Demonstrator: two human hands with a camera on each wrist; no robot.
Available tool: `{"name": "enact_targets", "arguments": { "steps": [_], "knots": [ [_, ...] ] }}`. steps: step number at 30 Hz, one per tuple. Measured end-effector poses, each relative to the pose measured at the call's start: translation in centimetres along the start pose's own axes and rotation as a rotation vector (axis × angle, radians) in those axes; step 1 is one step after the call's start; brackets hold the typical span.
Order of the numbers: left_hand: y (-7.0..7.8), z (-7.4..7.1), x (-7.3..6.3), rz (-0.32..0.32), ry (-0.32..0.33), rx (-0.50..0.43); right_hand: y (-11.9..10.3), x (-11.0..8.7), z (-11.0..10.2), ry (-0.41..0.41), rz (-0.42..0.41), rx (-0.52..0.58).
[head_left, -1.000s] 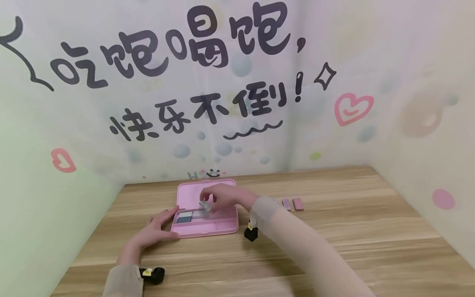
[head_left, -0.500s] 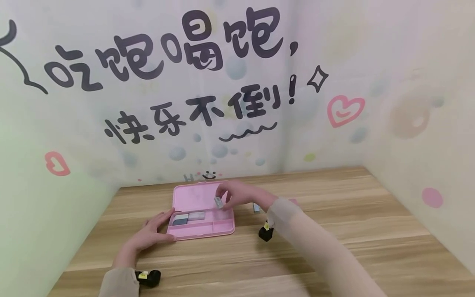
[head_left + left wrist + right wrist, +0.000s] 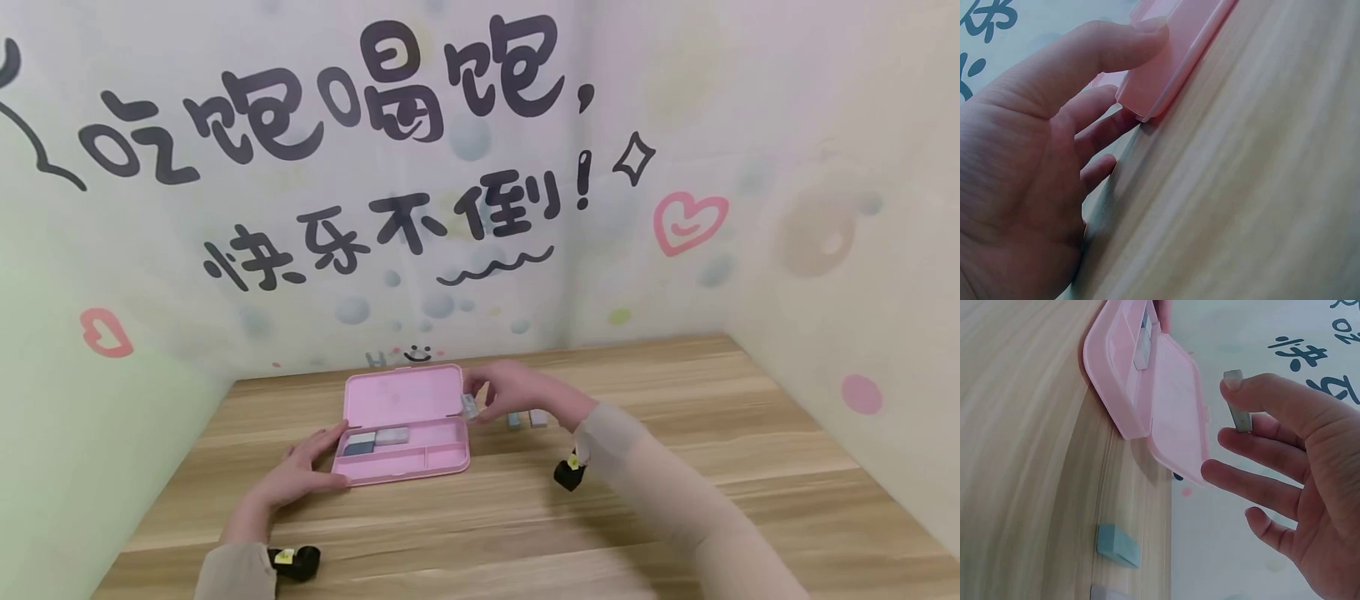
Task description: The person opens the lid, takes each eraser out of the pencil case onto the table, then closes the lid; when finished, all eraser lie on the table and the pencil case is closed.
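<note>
The pink pencil case lies open on the table with its lid laid back. My left hand holds its left end, the thumb at the near corner and the fingers along the side; the left wrist view shows the thumb on the case's wall. My right hand pinches a small grey eraser-like block between thumb and fingers, just right of the lid and above the table. Inside the case's back compartment sit a blue-and-white eraser and a pale grey block.
Right of the case, a blue-grey block and a pale lilac block lie on the wooden table, partly beneath my right hand. A printed wall covering rises behind the table.
My right hand has carried the grey block from over the case to the right, past the lid's edge. My left hand stays on the case. The head view has shifted slightly.
</note>
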State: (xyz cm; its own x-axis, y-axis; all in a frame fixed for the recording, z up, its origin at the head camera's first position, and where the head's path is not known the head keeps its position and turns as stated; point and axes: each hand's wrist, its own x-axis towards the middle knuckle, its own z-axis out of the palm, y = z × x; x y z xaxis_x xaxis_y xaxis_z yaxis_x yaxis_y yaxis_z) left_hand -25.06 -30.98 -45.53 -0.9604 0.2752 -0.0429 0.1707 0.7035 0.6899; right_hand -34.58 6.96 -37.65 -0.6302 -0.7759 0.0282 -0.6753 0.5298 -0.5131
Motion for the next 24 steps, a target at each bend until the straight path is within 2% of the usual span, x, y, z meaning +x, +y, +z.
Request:
{"name": "enact_targets", "arguments": {
  "steps": [5,13,24],
  "knots": [
    [-0.1,0.0,0.2,0.001,0.003,-0.004,0.5,-1.6,-0.4,0.041,0.034,0.01],
    [0.0,0.0,0.1,0.001,-0.002,0.006,1.4,-3.9,0.2,0.094,0.106,-0.021],
    [0.1,0.1,0.0,0.003,-0.001,-0.001,2.2,-6.2,1.5,0.099,0.109,-0.007]
  ]
}}
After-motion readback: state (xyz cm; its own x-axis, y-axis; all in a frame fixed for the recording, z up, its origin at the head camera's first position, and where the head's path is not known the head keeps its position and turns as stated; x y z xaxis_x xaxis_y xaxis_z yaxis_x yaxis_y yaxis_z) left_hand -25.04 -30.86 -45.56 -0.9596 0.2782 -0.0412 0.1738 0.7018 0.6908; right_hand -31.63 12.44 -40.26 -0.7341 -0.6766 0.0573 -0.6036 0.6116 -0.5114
